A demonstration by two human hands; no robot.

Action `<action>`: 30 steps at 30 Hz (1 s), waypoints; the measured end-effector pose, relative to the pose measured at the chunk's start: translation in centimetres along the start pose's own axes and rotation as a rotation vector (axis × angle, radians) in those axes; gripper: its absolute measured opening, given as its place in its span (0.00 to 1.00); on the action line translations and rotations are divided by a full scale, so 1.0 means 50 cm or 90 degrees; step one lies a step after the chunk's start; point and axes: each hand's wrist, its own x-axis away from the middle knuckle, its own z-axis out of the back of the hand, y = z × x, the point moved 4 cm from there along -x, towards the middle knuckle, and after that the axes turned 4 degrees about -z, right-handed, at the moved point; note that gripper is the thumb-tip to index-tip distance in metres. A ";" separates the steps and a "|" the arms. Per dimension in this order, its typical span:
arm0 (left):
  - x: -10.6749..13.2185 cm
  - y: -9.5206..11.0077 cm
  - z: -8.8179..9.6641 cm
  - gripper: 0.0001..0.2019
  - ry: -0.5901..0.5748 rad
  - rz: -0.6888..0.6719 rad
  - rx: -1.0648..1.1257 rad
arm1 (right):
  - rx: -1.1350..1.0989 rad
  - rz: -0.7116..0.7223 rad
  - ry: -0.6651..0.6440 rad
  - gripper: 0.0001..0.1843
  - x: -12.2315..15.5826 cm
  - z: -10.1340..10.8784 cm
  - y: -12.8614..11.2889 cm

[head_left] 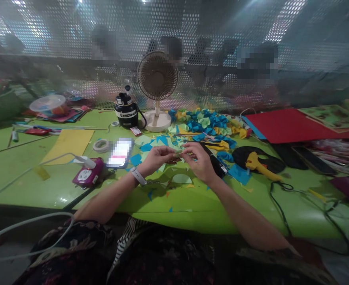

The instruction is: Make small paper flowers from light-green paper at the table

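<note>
Small pale-green paper piece (179, 151), held off the green tabletop (55, 186), long axis roughly level, running between both hands. Left hand (156, 159) nearly closed, fingertips pinching one end; right hand (200, 161) also nearly closed, thumb and forefinger pinching the other end, neither hand clearly nearer. Just beyond the piece, a heap of folded blue, green and yellow paper shapes (201, 124); left of it, a blurred smartphone (120, 152) and a roll of tape (100, 145); farther beyond it, a white desk fan (156, 83).
</note>
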 end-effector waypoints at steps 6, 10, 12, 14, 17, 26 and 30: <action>0.004 0.002 -0.005 0.15 -0.036 0.010 -0.019 | 0.005 -0.090 -0.014 0.15 0.002 -0.006 0.011; 0.007 0.006 -0.007 0.15 -0.027 0.021 0.009 | 0.025 -0.081 -0.008 0.15 0.001 -0.003 0.012; 0.007 0.008 -0.008 0.17 -0.029 0.025 0.008 | 0.027 -0.071 -0.006 0.14 0.001 -0.004 0.013; 0.007 0.007 -0.008 0.18 -0.034 0.024 -0.006 | 0.023 -0.062 -0.005 0.12 0.002 -0.006 0.015; 0.007 0.003 -0.007 0.20 -0.034 0.020 -0.023 | 0.027 -0.055 -0.001 0.10 0.003 -0.007 0.018; 0.006 0.000 -0.008 0.19 -0.031 0.029 -0.016 | 0.047 -0.041 0.004 0.08 0.003 -0.004 0.011; 0.006 -0.001 -0.009 0.17 -0.028 0.033 -0.022 | 0.051 -0.047 0.006 0.08 0.003 -0.006 0.014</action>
